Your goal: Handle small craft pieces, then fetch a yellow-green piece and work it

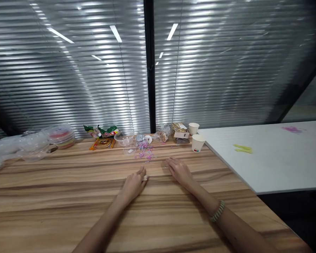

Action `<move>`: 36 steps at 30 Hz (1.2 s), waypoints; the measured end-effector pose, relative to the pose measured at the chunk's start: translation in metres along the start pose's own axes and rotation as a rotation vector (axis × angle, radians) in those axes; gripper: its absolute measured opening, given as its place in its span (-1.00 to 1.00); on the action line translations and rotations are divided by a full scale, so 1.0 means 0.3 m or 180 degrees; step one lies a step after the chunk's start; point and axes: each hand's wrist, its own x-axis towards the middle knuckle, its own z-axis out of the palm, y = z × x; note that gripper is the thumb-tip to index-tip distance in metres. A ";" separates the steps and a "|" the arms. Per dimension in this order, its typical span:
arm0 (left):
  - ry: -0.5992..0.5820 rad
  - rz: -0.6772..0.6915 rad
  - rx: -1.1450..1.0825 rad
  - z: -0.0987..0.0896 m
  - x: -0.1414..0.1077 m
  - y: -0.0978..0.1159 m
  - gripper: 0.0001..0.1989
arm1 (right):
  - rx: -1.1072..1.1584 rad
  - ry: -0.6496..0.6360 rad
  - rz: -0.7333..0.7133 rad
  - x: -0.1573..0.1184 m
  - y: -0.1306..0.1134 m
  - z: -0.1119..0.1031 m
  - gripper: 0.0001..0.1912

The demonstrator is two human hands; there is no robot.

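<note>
Head view: left hand point(135, 183) pinches pale lump point(145, 178); right hand point(179, 171), grip unclear, on striped wood-grain tabletop point(68, 203).

The small pale piece point(145, 178) is between the fingertips of my left hand point(133, 184), just above the wooden table point(55, 211), its exact shape too small to tell, while the thin pink and purple bits point(146, 155) lie loosely scattered beyond it.

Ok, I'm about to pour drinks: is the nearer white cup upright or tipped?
Upright. The nearer white cup stands with its wide rim on top and its narrower base on the wooden table.
</note>
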 end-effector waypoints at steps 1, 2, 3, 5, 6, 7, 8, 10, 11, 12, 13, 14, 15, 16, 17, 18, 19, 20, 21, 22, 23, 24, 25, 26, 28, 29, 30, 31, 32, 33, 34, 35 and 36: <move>-0.0003 0.0003 0.0014 -0.001 0.001 0.001 -0.58 | -0.0020 -0.0004 0.0073 0.000 -0.003 -0.005 -0.70; -0.0002 0.0009 0.0032 -0.001 0.001 0.002 -0.59 | -0.0029 -0.0021 0.0147 0.000 -0.007 -0.009 -0.70; 0.0001 0.0022 0.0049 -0.001 0.000 0.002 -0.59 | -0.0028 -0.0050 0.0227 -0.001 -0.010 -0.011 -0.70; 0.0005 0.0046 0.0049 0.001 -0.002 0.001 -0.59 | -0.0005 -0.0120 0.0411 -0.004 -0.012 -0.011 -0.72; 0.0011 0.0056 0.0012 0.002 -0.004 -0.001 -0.60 | 0.0017 -0.0155 0.0495 -0.005 -0.011 -0.008 -0.74; 0.0023 0.0064 -0.0060 0.002 -0.005 -0.004 -0.60 | 0.0049 -0.0186 0.0555 -0.007 -0.008 -0.004 -0.74; 0.0044 0.0067 -0.0172 0.001 -0.007 -0.006 -0.61 | 0.0086 -0.0206 0.0585 -0.008 -0.004 0.002 -0.75; 0.0118 0.0033 -0.0551 -0.001 -0.008 -0.012 -0.64 | 0.0165 -0.0222 0.0523 -0.009 0.008 0.013 -0.73; 0.0167 -0.0015 -0.0819 -0.003 -0.007 -0.014 -0.66 | 0.0195 -0.0223 0.0441 -0.009 0.015 0.019 -0.71; 0.0218 -0.0092 -0.1138 -0.004 -0.004 -0.014 -0.68 | 0.0214 -0.0224 0.0349 -0.009 0.022 0.025 -0.70; 0.0256 -0.0191 -0.1515 -0.005 -0.002 -0.014 -0.68 | 0.0225 -0.0231 0.0261 -0.009 0.028 0.029 -0.68; 0.0261 -0.0306 -0.1949 -0.005 0.002 -0.012 -0.66 | 0.0234 -0.0237 0.0195 -0.009 0.033 0.031 -0.67; 0.0225 -0.0439 -0.2417 -0.005 0.006 -0.008 -0.63 | 0.0248 -0.0243 0.0153 -0.009 0.036 0.032 -0.66; 0.0138 -0.0577 -0.2891 -0.005 0.009 -0.004 -0.59 | 0.0274 -0.0244 0.0139 -0.009 0.039 0.032 -0.66; 0.0019 -0.0698 -0.3343 -0.004 0.011 0.002 -0.57 | 0.0311 -0.0238 0.0153 -0.009 0.039 0.029 -0.66; -0.0110 -0.0778 -0.3735 -0.004 0.013 0.009 -0.57 | 0.0354 -0.0226 0.0184 -0.010 0.038 0.026 -0.67; -0.0217 -0.0806 -0.4042 -0.004 0.013 0.016 -0.58 | 0.0393 -0.0210 0.0232 -0.009 0.035 0.021 -0.67; -0.0280 -0.0783 -0.4256 -0.004 0.013 0.022 -0.60 | 0.0419 -0.0188 0.0289 -0.009 0.030 0.016 -0.67; -0.0307 -0.0716 -0.4394 -0.004 0.011 0.027 -0.61 | 0.0431 -0.0158 0.0342 -0.007 0.024 0.010 -0.68; -0.0310 -0.0631 -0.4476 -0.004 0.010 0.031 -0.62 | 0.0433 -0.0123 0.0374 -0.006 0.015 0.005 -0.68; -0.0297 -0.0570 -0.4524 -0.003 0.008 0.034 -0.62 | 0.0433 -0.0081 0.0369 -0.004 0.006 -0.001 -0.68; -0.0296 -0.0539 -0.4552 -0.002 0.007 0.036 -0.60 | 0.0431 -0.0049 0.0316 -0.002 -0.005 -0.005 -0.69; -0.0301 -0.0536 -0.4569 0.000 0.006 0.037 -0.57 | 0.0418 -0.0030 0.0221 0.000 -0.015 -0.010 -0.69; -0.0310 -0.0545 -0.4575 0.002 0.005 0.039 -0.55 | 0.0388 -0.0032 0.0112 0.002 -0.023 -0.013 -0.70; -0.0325 -0.0545 -0.4552 0.005 0.004 0.043 -0.50 | 0.0271 -0.0087 -0.0017 0.004 -0.034 -0.019 -0.74; -0.0340 -0.0530 -0.4516 0.005 0.004 0.045 -0.50 | 0.0196 -0.0120 -0.0003 0.004 -0.035 -0.020 -0.77; -0.0356 -0.0513 -0.4470 0.004 0.003 0.047 -0.50 | 0.0127 -0.0150 0.0058 0.003 -0.033 -0.021 -0.80; -0.0373 -0.0502 -0.4424 0.003 0.003 0.050 -0.51 | 0.0075 -0.0164 0.0149 0.002 -0.029 -0.021 -0.83; -0.0394 -0.0496 -0.4382 0.001 0.003 0.052 -0.51 | 0.0043 -0.0176 0.0244 0.001 -0.024 -0.019 -0.85; -0.0413 -0.0490 -0.4351 0.000 0.003 0.054 -0.52 | 0.0031 -0.0185 0.0321 0.000 -0.018 -0.017 -0.87; -0.0427 -0.0475 -0.4330 -0.001 0.003 0.056 -0.53 | 0.0036 -0.0195 0.0374 -0.001 -0.013 -0.014 -0.88; -0.0436 -0.0445 -0.4317 0.000 0.003 0.057 -0.53 | 0.0054 -0.0200 0.0403 0.000 -0.009 -0.010 -0.89; -0.0440 -0.0407 -0.4313 0.001 0.003 0.059 -0.54 | 0.0082 -0.0200 0.0407 0.000 -0.007 -0.005 -0.89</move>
